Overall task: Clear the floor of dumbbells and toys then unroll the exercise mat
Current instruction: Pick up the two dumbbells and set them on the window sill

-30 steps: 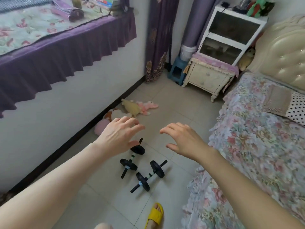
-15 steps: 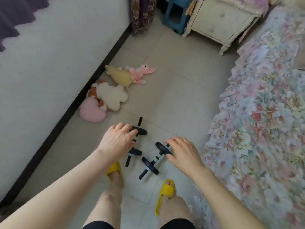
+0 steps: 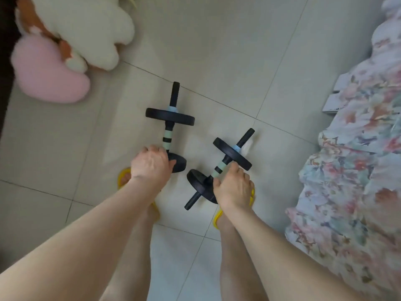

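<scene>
Two black dumbbells with pale green striped handles lie on the tiled floor. My left hand (image 3: 149, 164) is curled over the near end of the left dumbbell (image 3: 170, 120), beside its near plate. My right hand (image 3: 233, 187) wraps the handle of the right dumbbell (image 3: 232, 153), between its two plates. Both dumbbells rest on the floor. At the upper left, a white plush toy (image 3: 86, 29) and a pink heart cushion (image 3: 50, 70) lie against the wall. No exercise mat is in view.
A bed with a floral cover (image 3: 358, 170) runs along the right side. My feet in yellow slippers (image 3: 123, 177) stand just behind the dumbbells. A dark baseboard (image 3: 4, 83) marks the wall at the left. Bare tiles stretch beyond the dumbbells.
I have bent down closer to the floor. Both hands dropped from hovering over the dumbbells onto their handles and curled around them.
</scene>
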